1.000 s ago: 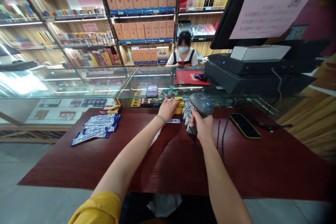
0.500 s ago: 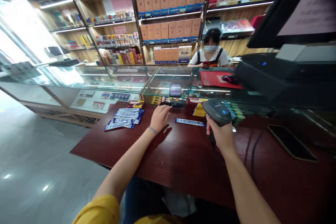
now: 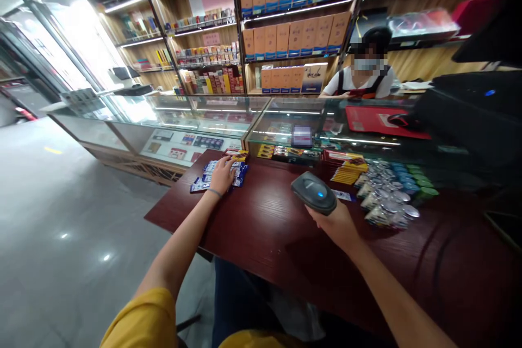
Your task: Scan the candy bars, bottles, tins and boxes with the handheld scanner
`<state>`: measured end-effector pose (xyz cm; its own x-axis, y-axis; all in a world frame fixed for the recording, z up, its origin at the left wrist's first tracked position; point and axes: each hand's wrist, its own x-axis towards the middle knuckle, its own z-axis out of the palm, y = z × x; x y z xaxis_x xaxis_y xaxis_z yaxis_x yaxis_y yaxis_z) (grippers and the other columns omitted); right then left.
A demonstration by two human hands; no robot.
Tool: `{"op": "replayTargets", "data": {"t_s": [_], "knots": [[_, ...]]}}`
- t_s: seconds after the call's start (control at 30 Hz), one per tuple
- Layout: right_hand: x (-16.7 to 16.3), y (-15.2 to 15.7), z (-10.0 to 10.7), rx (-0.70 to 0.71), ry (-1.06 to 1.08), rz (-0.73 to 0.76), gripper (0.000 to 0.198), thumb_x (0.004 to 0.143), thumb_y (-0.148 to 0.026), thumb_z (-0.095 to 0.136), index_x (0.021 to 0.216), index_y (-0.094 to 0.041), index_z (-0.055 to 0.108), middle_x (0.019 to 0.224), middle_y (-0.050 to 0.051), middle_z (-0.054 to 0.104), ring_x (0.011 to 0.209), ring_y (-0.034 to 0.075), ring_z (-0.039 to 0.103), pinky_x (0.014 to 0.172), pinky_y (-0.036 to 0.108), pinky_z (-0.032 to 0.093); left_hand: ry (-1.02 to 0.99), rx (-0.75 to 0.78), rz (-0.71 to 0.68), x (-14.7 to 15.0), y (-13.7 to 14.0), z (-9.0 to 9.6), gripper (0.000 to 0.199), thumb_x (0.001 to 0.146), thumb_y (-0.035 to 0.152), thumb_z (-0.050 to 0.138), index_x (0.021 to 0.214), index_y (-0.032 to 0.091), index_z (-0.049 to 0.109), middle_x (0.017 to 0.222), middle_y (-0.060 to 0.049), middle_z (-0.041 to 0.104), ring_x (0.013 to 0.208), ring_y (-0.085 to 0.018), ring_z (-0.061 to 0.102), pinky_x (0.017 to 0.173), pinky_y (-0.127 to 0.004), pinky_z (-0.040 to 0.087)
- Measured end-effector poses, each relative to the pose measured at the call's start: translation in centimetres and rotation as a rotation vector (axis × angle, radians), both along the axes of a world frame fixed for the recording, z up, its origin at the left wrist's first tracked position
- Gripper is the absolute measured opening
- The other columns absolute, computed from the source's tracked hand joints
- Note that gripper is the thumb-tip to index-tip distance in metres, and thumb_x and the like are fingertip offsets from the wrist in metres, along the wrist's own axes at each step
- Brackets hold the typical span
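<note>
My right hand [image 3: 335, 224] is wrapped round the handle of a black barcode scanner [image 3: 312, 190] with a lit blue light, held above the table. My left hand [image 3: 222, 176] lies over a pile of blue-and-white stick packets [image 3: 240, 175] at the table's left. Its fingers are stretched out onto the packets; their tips partly hide some of them. Beyond the scanner lies a single blue-and-white packet [image 3: 343, 195], partly covered by the scanner and my right hand.
Yellow-and-brown packets [image 3: 346, 168], silver-topped containers [image 3: 385, 198] and green containers [image 3: 424, 187] stand at the table's right rear. A glass display counter [image 3: 269, 114] borders the dark red table [image 3: 253, 228]. Behind it sits a masked person [image 3: 362, 81]. A red mat [image 3: 367, 119] holds a mouse.
My left hand has moved left from mid-table onto the packet pile. The scanner in my right hand has moved left, away from the containers. The view has turned left.
</note>
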<state>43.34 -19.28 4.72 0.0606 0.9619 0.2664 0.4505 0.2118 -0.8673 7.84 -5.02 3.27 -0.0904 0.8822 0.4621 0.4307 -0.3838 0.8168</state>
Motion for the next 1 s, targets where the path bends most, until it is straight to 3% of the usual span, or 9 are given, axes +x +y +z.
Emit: {"op": "replayTargets", "data": {"t_s": [0.13,0.3,0.47,0.57,0.7,0.8,0.93,1.0], "knots": [[0.0,0.1,-0.5,-0.03,-0.039,0.078,0.047,0.081,-0.046,0.071,0.12,-0.02,0.063,0.065,0.001,0.07,0.056,0.024,0.067,0.055,0.031,0.051,0.114,0.039,-0.043,-0.9,2.8,0.0,0.032,0.071,0.011,0.075,0.099,0.026,0.074,0.125,-0.012,0.065,0.135,-0.032,0.052,0.125,-0.051,0.028],[0.2,0.5,-1.1,-0.033,-0.061,0.083,0.047,0.083,-0.047,0.069,0.121,-0.02,0.064,0.062,0.0,0.068,0.055,0.024,0.067,0.055,0.032,0.05,0.302,-0.007,-0.084,-0.7,6.8,0.1,0.04,0.07,0.004,0.071,0.104,0.023,0.075,0.125,-0.013,0.065,0.133,-0.031,0.054,0.125,-0.047,0.03],[0.3,0.6,-1.3,-0.01,-0.058,0.105,0.045,0.085,-0.048,0.069,0.12,-0.019,0.065,0.059,-0.001,0.066,0.054,0.022,0.065,0.054,0.03,0.05,0.892,-0.188,-0.1,0.2,9.1,0.6,0.052,0.086,0.017,0.063,0.138,0.023,0.062,0.142,-0.014,0.059,0.133,-0.031,0.055,0.117,-0.046,0.04],[0.2,0.6,-1.3,0.007,-0.048,0.1,0.044,0.085,-0.048,0.069,0.118,-0.019,0.065,0.059,-0.001,0.066,0.055,0.022,0.065,0.054,0.03,0.05,1.06,-0.224,-0.094,0.6,9.2,0.9,0.051,0.093,0.024,0.058,0.144,0.025,0.057,0.142,-0.012,0.061,0.129,-0.029,0.058,0.109,-0.041,0.047],[0.3,0.5,-1.2,0.023,-0.026,0.089,0.041,0.084,-0.047,0.07,0.114,-0.02,0.065,0.061,0.0,0.067,0.057,0.023,0.066,0.055,0.031,0.051,1.031,-0.208,-0.095,0.6,8.8,1.6,0.046,0.093,0.021,0.057,0.137,0.031,0.065,0.134,-0.008,0.069,0.124,-0.027,0.062,0.103,-0.036,0.049],[0.5,0.4,-1.1,0.033,-0.014,0.087,0.038,0.083,-0.046,0.07,0.111,-0.02,0.066,0.063,0.001,0.069,0.059,0.023,0.067,0.056,0.032,0.052,0.903,-0.18,-0.076,0.9,7.5,2.3,0.045,0.094,0.02,0.056,0.136,0.034,0.066,0.129,-0.006,0.072,0.115,-0.026,0.067,0.098,-0.034,0.049],[0.8,0.3,-0.7,0.111,-0.035,0.033,0.035,0.082,-0.044,0.07,0.107,-0.021,0.065,0.076,0.004,0.074,0.068,0.024,0.071,0.062,0.032,0.055,0.49,-0.044,0.086,2.9,4.4,2.7,0.042,0.101,0.028,0.052,0.142,0.033,0.062,0.115,-0.007,0.077,0.102,-0.026,0.071,0.093,-0.033,0.05],[0.8,0.3,-0.5,0.175,-0.073,-0.056,0.03,0.08,-0.041,0.069,0.103,-0.022,0.063,0.085,0.006,0.076,0.075,0.025,0.073,0.067,0.033,0.055,0.237,0.018,0.089,4.8,2.7,2.5,0.038,0.099,0.032,0.057,0.136,0.031,0.066,0.11,-0.006,0.077,0.101,-0.025,0.071,0.093,-0.032,0.05]]}}
